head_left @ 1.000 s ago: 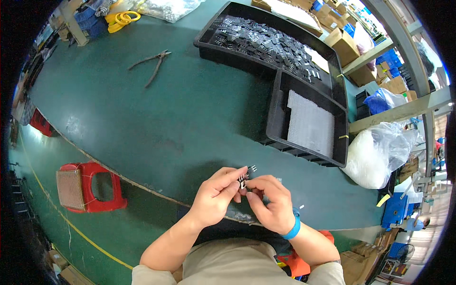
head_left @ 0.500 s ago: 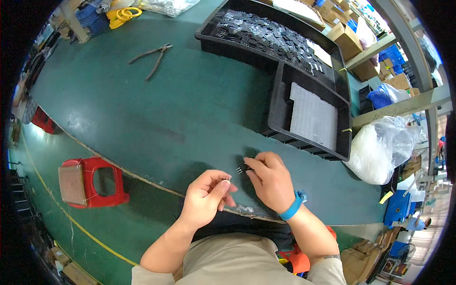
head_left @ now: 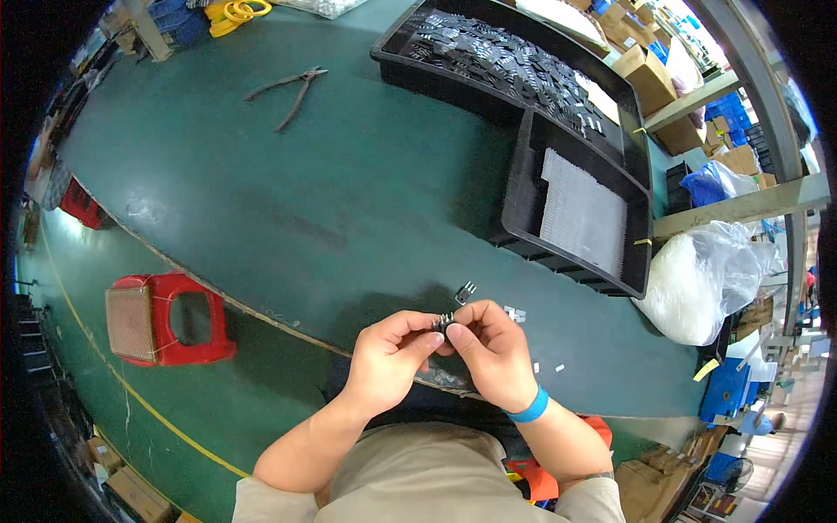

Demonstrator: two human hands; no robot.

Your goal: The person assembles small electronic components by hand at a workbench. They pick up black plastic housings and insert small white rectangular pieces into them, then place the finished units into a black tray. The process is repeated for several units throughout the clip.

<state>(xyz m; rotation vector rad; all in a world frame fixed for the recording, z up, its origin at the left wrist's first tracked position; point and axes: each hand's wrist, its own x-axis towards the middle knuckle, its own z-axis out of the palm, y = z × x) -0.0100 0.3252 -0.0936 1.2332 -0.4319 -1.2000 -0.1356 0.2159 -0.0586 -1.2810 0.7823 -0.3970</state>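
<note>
My left hand and my right hand meet over the near edge of the table, both closed in a pinch. Between their fingertips is a small black part with metal prongs; fingers cover much of it, and whether a second small piece is held with it I cannot tell. Just beyond my right fingers, a loose black pronged part lies on the green tabletop. Small whitish pieces lie beside my right hand, partly hidden behind it. A blue band circles my right wrist.
A large black tray holds many black parts at the far right. Nearer stands a smaller black tray with rows of pale translucent pieces. Open-handled pliers lie far left. A red stool stands left of the table.
My right hand has moved from the tabletop toward my left, and their fingertips now meet on a black part. A loose black part and whitish pieces now show on the table.
</note>
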